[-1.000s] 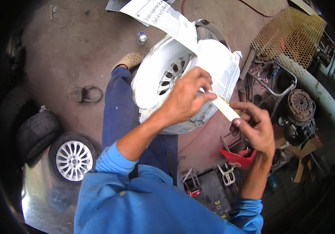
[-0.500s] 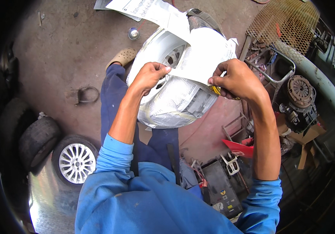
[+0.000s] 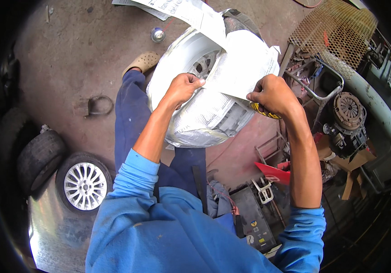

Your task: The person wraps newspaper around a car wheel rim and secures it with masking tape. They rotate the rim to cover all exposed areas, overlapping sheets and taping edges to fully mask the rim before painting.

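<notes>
A wheel [image 3: 179, 52] with a pale rim stands in front of me, its tyre wrapped in printed newspaper [image 3: 200, 118]. Over its upper right side lies another newspaper sheet [image 3: 243, 61]. My left hand [image 3: 182, 91] is closed, thumb and finger pinching the sheet's lower left corner beside the rim. At the lower right edge of that sheet, my right hand [image 3: 275, 96] curls around a yellow-and-black tape roll [image 3: 264, 110], its thumb near the paper. A long newspaper strip [image 3: 191, 13] reaches off the wheel's far side. The fingers partly hide the tape.
A spray can [image 3: 157, 34] stands on the floor at the far left of the wheel. Lower left are a tyre [image 3: 41, 159] and a wheel with a spoked rim [image 3: 85, 186]. At right lie metal mesh [image 3: 334, 34], a clutch plate [image 3: 350, 109] and a car battery [image 3: 254, 218].
My left hand has shifted slightly right along the sheet's edge. The right hand has turned a little and moved slightly down, showing more of the tape roll. The view has shifted slightly.
</notes>
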Demonstrator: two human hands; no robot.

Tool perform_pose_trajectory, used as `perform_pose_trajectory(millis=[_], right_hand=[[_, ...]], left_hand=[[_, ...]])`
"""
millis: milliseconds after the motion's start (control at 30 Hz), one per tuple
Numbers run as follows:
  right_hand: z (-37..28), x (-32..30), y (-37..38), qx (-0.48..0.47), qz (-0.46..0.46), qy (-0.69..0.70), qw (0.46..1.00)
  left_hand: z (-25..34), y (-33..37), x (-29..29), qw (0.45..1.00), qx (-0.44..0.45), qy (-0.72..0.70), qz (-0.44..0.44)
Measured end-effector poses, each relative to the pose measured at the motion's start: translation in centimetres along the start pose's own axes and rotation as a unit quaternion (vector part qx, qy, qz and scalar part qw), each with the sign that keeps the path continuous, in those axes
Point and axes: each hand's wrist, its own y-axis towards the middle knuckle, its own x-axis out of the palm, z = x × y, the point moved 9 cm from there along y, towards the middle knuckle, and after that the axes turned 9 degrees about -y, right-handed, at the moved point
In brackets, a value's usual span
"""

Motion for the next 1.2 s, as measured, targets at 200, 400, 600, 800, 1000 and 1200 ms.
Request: perform_pose_trajectory(millis=[200,400,600,800,1000,1200], right_hand=[[1.5,1.5,1.0,0.033,0.011,-0.036,0.999],[2.3,2.2,2.0,0.040,-0.001,-0.058,0.998],[2.0,2.5,2.7,0.048,-0.006,-0.090,0.995],[1.7,2.8,2.6,0.071,-0.034,-0.117,0.990],[2.4,2.3,2.6,0.062,-0.008,-0.085,0.994],[3.4,2.3,2.2,0.052,0.039,-0.054,0.996]], left_hand=[[-0.3,0.2,0.1,1.000,0.016,0.015,0.009],[-0.8,0.2,0.9,0.998,0.025,-0.051,0.005],[-2.0,0.6,0.8,0.989,0.011,-0.146,0.017],[-2.1,0.3,0.9,0.988,-0.023,-0.150,0.018],[7.1,-7.3,4.3,0.872,0.400,0.230,0.162],[4.7,-7.7,12.9,0.770,0.374,0.517,-0.017]])
